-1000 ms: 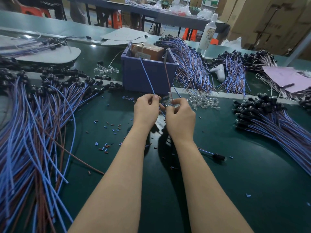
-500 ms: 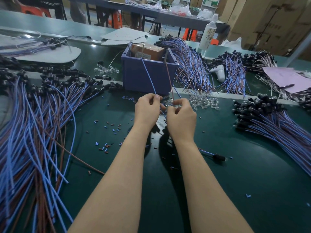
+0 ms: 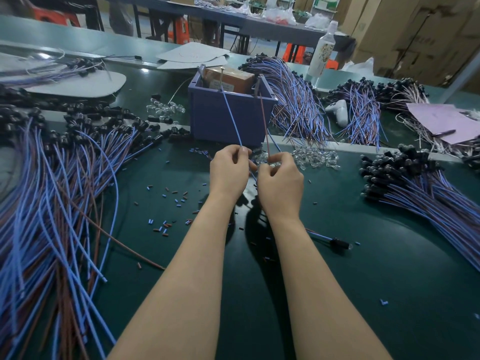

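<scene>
Two hands, left hand (image 3: 228, 175) pinching blue wire (image 3: 232, 118), right hand (image 3: 281, 183) pinching brown wire (image 3: 264, 120), box label (image 3: 221, 86) illegible

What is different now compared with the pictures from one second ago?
Nothing visibly changed. The left hand still pinches the blue wire, the right hand still pinches the brown wire, both close together in front of the purple bin; nothing was taken or let go.

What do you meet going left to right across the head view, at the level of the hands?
Loose wire pile, left hand pinching the blue wire, right hand pinching the brown wire, heap of clear bulbs, black-capped wire bundle.
</scene>
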The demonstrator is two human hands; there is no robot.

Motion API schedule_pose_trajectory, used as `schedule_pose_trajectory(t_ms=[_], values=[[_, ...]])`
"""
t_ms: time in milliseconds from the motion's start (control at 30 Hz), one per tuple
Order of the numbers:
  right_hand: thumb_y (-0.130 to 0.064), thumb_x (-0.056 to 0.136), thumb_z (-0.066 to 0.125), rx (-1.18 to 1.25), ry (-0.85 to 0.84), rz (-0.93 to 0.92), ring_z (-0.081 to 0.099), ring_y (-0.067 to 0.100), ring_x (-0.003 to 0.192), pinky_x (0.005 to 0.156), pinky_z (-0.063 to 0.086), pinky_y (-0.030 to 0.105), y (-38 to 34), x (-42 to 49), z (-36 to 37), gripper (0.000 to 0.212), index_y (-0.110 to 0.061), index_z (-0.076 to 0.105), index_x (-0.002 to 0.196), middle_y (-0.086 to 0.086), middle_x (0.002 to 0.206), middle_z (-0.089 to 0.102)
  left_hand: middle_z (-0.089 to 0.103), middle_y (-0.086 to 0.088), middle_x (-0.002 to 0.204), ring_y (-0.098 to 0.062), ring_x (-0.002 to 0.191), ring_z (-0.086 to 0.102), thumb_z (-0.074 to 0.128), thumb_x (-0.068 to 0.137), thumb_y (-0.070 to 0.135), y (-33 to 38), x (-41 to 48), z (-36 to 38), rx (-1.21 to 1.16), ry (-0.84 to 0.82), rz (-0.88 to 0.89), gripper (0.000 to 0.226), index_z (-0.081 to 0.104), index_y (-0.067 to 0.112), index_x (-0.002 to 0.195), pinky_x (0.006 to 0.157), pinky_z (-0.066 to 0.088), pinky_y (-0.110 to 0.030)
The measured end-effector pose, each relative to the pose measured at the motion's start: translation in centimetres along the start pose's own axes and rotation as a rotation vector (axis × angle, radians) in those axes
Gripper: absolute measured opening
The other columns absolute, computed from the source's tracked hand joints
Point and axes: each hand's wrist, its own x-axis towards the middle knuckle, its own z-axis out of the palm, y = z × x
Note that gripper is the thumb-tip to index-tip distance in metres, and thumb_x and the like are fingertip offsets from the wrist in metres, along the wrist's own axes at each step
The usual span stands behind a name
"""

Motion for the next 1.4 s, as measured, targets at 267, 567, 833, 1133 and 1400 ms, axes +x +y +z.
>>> schedule_pose_trajectory(t_ms=[267, 567, 833, 1133, 1400], values=[[-0.017, 0.088, 0.05, -0.018, -0.027, -0.019, 0.059, 0.029, 0.092, 0.074, 0.043, 0.033, 0.0, 0.1, 0.0, 0.022, -0.014, 0.058, 0.108, 0.01, 0.092, 0.069, 0.062, 0.007, 0.06, -0.016, 0.066, 0.056, 0.042, 0.099, 0.016, -0.2, 0.5, -0.1, -0.01, -0.017, -0.023, 0.023, 0.063, 0.011, 0.091, 0.078, 0.049, -0.034], [-0.016, 0.088, 0.05, -0.014, -0.018, -0.043, 0.059, 0.029, 0.09, 0.072, 0.038, 0.031, 0.0, 0.0, 0.0, 0.022, -0.016, 0.06, 0.108, 0.01, 0.09, 0.07, 0.061, 0.007, 0.06, -0.016, 0.064, 0.055, 0.043, 0.099, 0.016, -0.2, 0.3, -0.1, -0.012, -0.012, -0.023, 0.022, 0.063, 0.01, 0.092, 0.075, 0.048, -0.034], [-0.015, 0.088, 0.051, 0.002, -0.017, -0.063, 0.06, 0.028, 0.088, 0.073, 0.04, 0.031, 0.1, -0.1, 0.1, 0.021, -0.015, 0.06, 0.107, 0.009, 0.092, 0.07, 0.06, 0.011, 0.059, -0.012, 0.064, 0.056, 0.044, 0.099, 0.016, 0.0, 0.0, -0.1, 0.017, 0.009, 0.001, 0.021, 0.063, 0.011, 0.091, 0.078, 0.051, -0.033], [-0.011, 0.086, 0.05, 0.075, -0.045, -0.112, 0.059, 0.026, 0.078, 0.075, 0.047, 0.034, -0.5, 0.0, -0.6, 0.022, -0.017, 0.064, 0.102, 0.003, 0.077, 0.065, 0.065, -0.005, 0.08, -0.015, 0.068, 0.056, 0.049, 0.097, 0.036, 1.4, -0.3, -0.7, -0.093, -0.007, -0.147, 0.031, 0.063, 0.014, 0.081, 0.069, 0.046, -0.029], [-0.029, 0.093, 0.057, -0.019, -0.681, -0.156, 0.064, 0.015, 0.066, 0.068, 0.05, 0.029, -1.1, 0.0, -3.0, 0.012, -0.018, 0.06, 0.098, -0.001, 0.078, 0.068, 0.063, 0.002, 0.071, 0.002, 0.042, 0.048, 0.041, 0.101, 0.015, 3.4, 0.9, -4.3, -0.345, 0.416, -0.046, 0.028, 0.053, 0.018, 0.076, 0.045, 0.041, -0.015]])
